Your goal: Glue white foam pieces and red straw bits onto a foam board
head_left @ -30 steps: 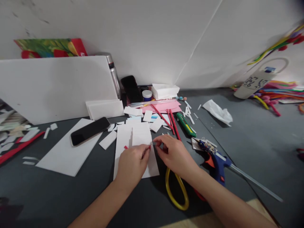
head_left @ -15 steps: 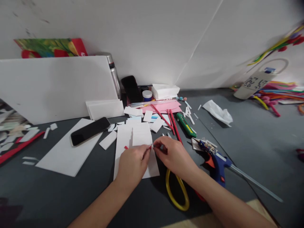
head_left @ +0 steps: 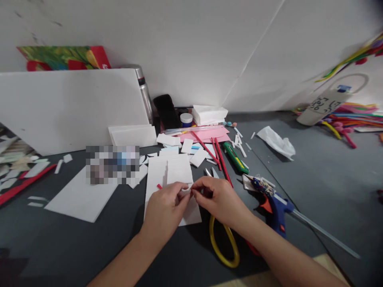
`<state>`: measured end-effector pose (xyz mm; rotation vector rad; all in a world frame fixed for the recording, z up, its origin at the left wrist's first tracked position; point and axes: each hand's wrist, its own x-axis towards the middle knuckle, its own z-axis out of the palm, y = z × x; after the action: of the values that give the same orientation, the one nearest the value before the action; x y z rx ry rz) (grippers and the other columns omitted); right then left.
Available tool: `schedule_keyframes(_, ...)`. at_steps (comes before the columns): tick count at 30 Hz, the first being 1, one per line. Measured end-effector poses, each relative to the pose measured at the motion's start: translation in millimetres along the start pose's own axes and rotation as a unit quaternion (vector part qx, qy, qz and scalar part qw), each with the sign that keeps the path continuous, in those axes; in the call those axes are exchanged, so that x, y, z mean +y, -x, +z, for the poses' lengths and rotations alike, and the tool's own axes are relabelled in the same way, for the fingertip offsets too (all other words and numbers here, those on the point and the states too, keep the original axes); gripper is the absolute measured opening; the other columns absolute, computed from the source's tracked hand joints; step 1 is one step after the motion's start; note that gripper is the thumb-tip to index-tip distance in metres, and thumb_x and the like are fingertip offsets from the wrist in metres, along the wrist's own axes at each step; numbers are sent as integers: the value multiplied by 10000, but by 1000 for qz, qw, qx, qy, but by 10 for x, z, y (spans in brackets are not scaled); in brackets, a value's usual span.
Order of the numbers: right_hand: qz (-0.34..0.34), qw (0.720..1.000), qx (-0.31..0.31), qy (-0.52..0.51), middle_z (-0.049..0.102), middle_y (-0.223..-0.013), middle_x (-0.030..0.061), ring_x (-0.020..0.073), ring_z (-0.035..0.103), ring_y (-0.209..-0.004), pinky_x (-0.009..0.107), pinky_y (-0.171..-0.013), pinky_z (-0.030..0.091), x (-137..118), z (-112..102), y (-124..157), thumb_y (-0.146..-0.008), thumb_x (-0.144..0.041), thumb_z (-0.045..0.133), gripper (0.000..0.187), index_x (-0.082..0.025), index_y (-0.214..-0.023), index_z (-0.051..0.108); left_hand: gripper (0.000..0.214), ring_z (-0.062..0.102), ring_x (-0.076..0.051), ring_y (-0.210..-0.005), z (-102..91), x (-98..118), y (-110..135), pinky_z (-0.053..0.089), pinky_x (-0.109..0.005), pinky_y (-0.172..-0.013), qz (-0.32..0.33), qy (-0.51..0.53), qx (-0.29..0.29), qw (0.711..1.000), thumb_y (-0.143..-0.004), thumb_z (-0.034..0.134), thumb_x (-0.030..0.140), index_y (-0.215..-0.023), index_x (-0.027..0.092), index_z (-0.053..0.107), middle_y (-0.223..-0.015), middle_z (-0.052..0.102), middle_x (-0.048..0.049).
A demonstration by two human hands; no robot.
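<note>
White sheet (head_left: 154, 169) lies at frame centre, flat on the dark counter (head_left: 60, 251). Left hand (head_left: 164, 205) and right hand (head_left: 220, 197) meet above its right side; each grip pressed together at the fingertips (anything pinched there: too small to tell). Yellow handle loop (head_left: 212, 235), lower centre; blue glue gun (head_left: 279, 217), lower right.

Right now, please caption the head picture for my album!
Left hand and right hand close together over a white sheet.

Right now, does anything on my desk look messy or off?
Yes. Right of your right hand, the front of the glue gun looks caked with speckled lumps. Beyond it lies crumpled white paper, and short white sticks are scattered near the green cutter.
</note>
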<state>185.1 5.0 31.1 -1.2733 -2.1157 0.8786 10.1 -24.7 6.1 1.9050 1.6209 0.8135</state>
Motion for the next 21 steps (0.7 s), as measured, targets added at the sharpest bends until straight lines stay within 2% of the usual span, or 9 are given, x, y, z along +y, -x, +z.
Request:
schedule_keyframes(3, -3, 1000, -5, -7, 737, -840, 24, 150, 661, -758, 242, -670, 456, 3, 6, -1, -875, -129, 595, 131, -179, -906, 712, 183, 606, -157, -678, -2, -4, -8, 407, -243, -606, -8, 51, -9, 999, -884, 583, 226, -1012, 215, 714, -785, 705, -12)
schedule_keyframes(6, -2, 999, -6, -35, 741, -874, 30, 159, 670, -809, 254, -712, 465, 7, 19, -2, -898, -147, 585, 135, -178, -921, 714, 169, 576, -134, -616, -6, 19, -14, 404, -231, -583, -25, 108, -18, 994, -876, 565, 214, -919, 203, 728, -724, 683, -3)
schedule_keyframes(9, 17, 995, -15, -100, 737, -858, 21, 156, 667, -800, 255, -713, 470, 10, 7, 2, -915, -187, 582, 131, -186, -914, 713, 166, 525, -120, -558, -13, 44, -10, 378, -223, -532, -53, 155, -37, 986, -873, 561, 245, -844, 187, 714, -634, 623, 12)
schedule_keyframes(12, 41, 989, -24, -142, 720, -838, 23, 152, 646, -765, 248, -673, 470, -8, -50, 16, -919, -241, 589, 125, -180, -937, 697, 154, 505, -114, -566, -28, 67, -11, 380, -216, -523, -75, 235, -61, 967, -854, 584, 287, -842, 172, 685, -638, 588, 17)
schedule_keyframes(16, 47, 990, -41, -123, 681, -789, 5, 117, 560, -633, 222, -557, 413, -78, -136, 47, -893, -277, 627, 139, -176, -972, 681, 156, 490, -98, -556, -52, 109, -25, 385, -202, -511, -105, 341, -100, 929, -801, 637, 317, -831, 164, 631, -639, 552, 33)
schedule_keyframes(19, 32, 994, -49, -93, 647, -734, -12, 102, 499, -584, 216, -516, 366, -120, -148, 68, -890, -263, 620, 105, -177, -883, 679, 151, 445, -75, -481, -62, 137, -23, 358, -182, -457, -139, 364, -133, 911, -784, 649, 306, -793, 164, 596, -564, 491, 68)
schedule_keyframes(21, 30, 995, -49, -82, 640, -716, -14, 105, 503, -592, 216, -520, 364, -126, -134, 76, -893, -241, 606, 104, -174, -850, 672, 153, 441, -69, -490, -58, 142, -14, 361, -172, -453, -145, 376, -133, 905, -773, 664, 294, -800, 161, 594, -578, 494, 68)
